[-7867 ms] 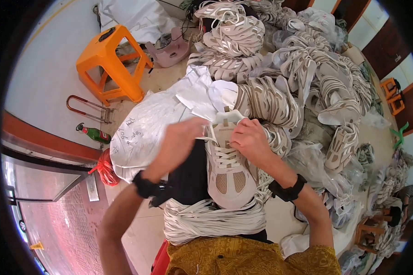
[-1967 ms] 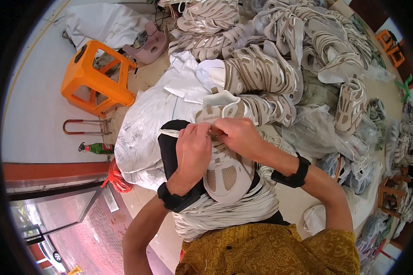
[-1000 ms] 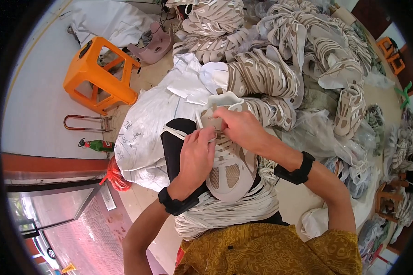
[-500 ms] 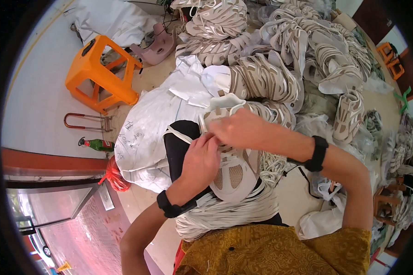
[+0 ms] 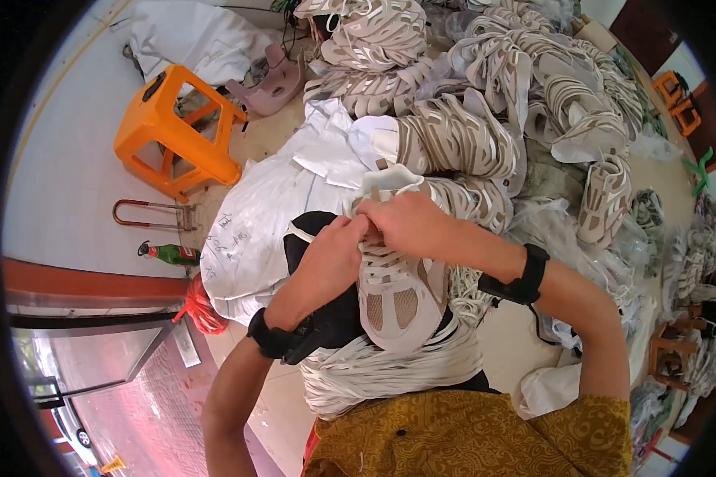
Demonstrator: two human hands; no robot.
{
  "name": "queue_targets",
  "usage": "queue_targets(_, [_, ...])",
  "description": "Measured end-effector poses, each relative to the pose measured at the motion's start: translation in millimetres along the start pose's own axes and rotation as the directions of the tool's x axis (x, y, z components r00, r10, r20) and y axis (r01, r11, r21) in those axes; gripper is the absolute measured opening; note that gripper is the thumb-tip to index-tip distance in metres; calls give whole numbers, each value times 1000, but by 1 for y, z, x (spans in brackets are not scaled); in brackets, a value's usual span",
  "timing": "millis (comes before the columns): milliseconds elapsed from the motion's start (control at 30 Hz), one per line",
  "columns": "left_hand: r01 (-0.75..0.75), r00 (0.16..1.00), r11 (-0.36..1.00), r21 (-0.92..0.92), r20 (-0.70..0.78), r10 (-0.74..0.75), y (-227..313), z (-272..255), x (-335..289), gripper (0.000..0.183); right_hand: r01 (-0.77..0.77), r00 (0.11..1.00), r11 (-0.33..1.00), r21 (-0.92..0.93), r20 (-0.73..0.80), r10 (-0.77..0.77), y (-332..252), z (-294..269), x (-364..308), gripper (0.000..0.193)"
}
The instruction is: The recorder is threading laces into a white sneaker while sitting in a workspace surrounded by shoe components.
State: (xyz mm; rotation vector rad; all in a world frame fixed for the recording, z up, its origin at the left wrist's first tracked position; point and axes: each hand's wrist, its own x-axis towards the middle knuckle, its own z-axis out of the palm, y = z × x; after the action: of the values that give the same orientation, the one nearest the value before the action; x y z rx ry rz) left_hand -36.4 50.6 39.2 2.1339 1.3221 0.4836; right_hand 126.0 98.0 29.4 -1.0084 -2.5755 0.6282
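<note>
Having shifted up and leftward, the left hand [image 5: 330, 253] is meeting the right hand [image 5: 412, 226] over the beige shoe [image 5: 406, 308] at the lap; both are curling closed, hiding whether either grip is pinching its laces [image 5: 383, 267]. An uneven pull could be sliding the shoe, or snagging the white lace bundle [image 5: 382, 378]. White sack [image 5: 250, 208] and stacked uppers [image 5: 453, 143] are crowding the far end
</note>
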Motion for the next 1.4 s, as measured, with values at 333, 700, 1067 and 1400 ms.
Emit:
queue_targets(333, [-54,981,990,130,-178,77,16,29,-26,22,93,996,990,-110,25,-90,1,0,0,31])
queue_targets(700, [492,847,728,-478,69,-527,5,11,2,15,301,953,904,-305,66,-295,-3,1,12,33])
queue_targets(1067, [-194,937,807,559,-138,321,-4,19,14,6,143,983,960,-240,148,-109,7,-26,-2,16])
queue_targets(1400, [-439,893,643,628,222,393,-7,6,33,8,120,990,964,-237,97,-100,20,-32,-6,15])
